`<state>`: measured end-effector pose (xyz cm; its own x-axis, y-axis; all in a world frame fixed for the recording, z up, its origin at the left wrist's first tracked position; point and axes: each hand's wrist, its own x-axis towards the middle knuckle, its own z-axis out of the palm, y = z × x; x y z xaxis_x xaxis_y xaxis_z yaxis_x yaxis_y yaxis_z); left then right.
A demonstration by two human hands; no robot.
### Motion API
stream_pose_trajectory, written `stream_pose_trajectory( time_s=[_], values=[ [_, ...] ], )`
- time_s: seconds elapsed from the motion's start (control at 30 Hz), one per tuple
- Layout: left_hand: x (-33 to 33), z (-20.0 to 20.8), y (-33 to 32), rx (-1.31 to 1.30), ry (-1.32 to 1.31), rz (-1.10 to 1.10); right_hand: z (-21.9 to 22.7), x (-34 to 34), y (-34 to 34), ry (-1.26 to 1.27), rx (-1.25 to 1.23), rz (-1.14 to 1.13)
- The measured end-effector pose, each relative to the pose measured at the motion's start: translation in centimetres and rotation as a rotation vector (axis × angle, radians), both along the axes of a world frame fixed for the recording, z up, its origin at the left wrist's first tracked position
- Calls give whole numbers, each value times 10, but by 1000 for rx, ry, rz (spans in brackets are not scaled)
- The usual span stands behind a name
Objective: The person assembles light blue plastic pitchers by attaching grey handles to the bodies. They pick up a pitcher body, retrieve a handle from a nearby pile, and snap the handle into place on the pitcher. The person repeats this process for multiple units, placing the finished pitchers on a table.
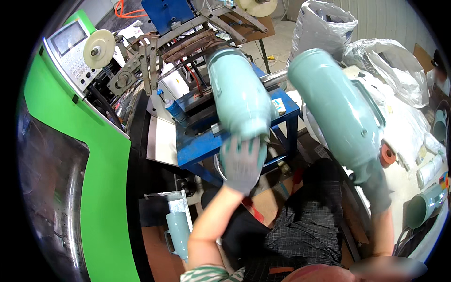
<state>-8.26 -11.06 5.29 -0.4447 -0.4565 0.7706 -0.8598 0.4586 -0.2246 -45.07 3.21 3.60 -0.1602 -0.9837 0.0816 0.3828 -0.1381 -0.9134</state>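
My left hand (243,165), in a grey glove, is at the narrow near end of a teal jug (239,91), with its fingers wrapped over that end. The far end of this jug sits at the machine's fixture above the blue stand; its near end is smeared by motion. To the right, a second teal jug (336,108) with a side handle is held up at a slant. My gloved right hand (375,188) grips it by its narrow lower end, and its wide end points away from me.
A green machine (103,155) with a control panel (68,44) stands at left. A blue stand (202,152) carries a blue can (175,110). At right, a white-covered table holds an orange tape roll (387,156) and another teal jug (421,209). One more jug (177,232) lies lower left.
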Motion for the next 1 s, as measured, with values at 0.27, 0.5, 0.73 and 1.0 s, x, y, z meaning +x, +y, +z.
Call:
stream_pose_trajectory(
  time_s=[0.27, 0.5, 0.73, 1.0],
  values=[
    [63, -28, 151, 310, 186, -305, 56, 118, -162, -150, 126, 515],
    [25, -91, 176, 479, 260, -429, 75, 269, -322, -396, 111, 569],
    [42, -80, 175, 515, 338, -419, 58, 275, -385, -885, -269, 794],
    [46, -86, 167, 595, 266, -408, -63, 197, -165, -28, -106, 335]
  ],
)
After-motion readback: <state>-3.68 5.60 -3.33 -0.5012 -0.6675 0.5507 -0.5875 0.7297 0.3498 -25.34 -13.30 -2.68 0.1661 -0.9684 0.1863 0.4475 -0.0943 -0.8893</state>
